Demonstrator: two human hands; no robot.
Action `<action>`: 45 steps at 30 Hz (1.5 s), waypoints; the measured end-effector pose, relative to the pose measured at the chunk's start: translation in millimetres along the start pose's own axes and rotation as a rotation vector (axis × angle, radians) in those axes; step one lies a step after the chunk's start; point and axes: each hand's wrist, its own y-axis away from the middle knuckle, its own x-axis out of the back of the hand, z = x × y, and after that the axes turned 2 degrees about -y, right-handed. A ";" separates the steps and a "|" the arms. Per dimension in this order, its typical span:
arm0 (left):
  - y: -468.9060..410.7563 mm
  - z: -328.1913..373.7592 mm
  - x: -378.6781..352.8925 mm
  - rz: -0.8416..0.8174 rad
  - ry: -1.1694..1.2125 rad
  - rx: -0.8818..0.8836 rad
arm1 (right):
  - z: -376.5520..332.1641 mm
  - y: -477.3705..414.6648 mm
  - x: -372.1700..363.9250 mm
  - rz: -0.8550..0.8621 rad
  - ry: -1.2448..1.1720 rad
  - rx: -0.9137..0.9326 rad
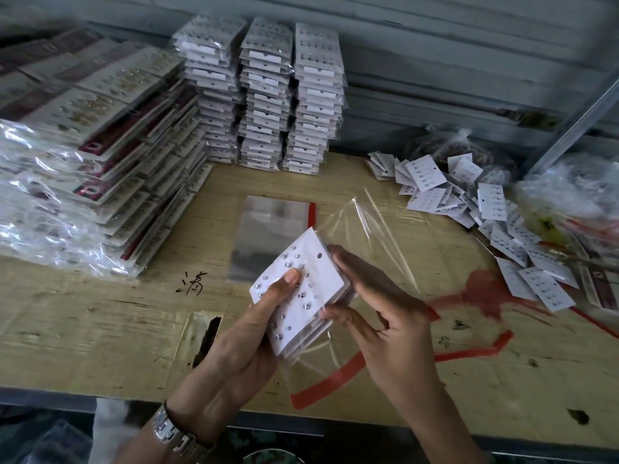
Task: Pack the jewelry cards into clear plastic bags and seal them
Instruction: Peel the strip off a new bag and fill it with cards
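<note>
Your left hand (pixel 248 333) and right hand (pixel 385 313) both clamp the light, stiff stack of white studded jewelry cards (pixel 301 289); grip its edges; the clear plastic bag (pixel 368 222) looks limp and slippery.

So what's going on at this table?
A person is packing. The left hand and right hand together hold a small stack of jewelry cards against a clear bag with a red strip; whether the stack is inside it yet, I can't tell. Empty bags lie on the table behind, loose cards are heaped to the right, and packed stacks stand at the back.
</note>
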 end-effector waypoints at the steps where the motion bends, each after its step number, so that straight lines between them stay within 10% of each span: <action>1: 0.4 -0.5 0.2 -0.008 0.002 0.005 | 0.5 -0.3 1.2 -0.001 0.011 0.012; 28: 0.4 -6.4 4.9 -0.018 -0.286 -0.184 | 3.7 10.7 -0.4 0.070 -0.005 0.125; 34: -7.2 -0.5 11.4 0.071 -0.204 -0.261 | -1.9 32.4 -1.4 0.372 0.132 0.203; 38: -7.9 4.8 15.5 0.114 -0.469 -0.428 | -5.9 23.5 11.9 0.516 -0.026 -0.057; 45: -5.2 7.9 14.2 0.112 -0.723 -0.426 | 15.6 -3.4 21.1 -0.069 -0.502 -0.891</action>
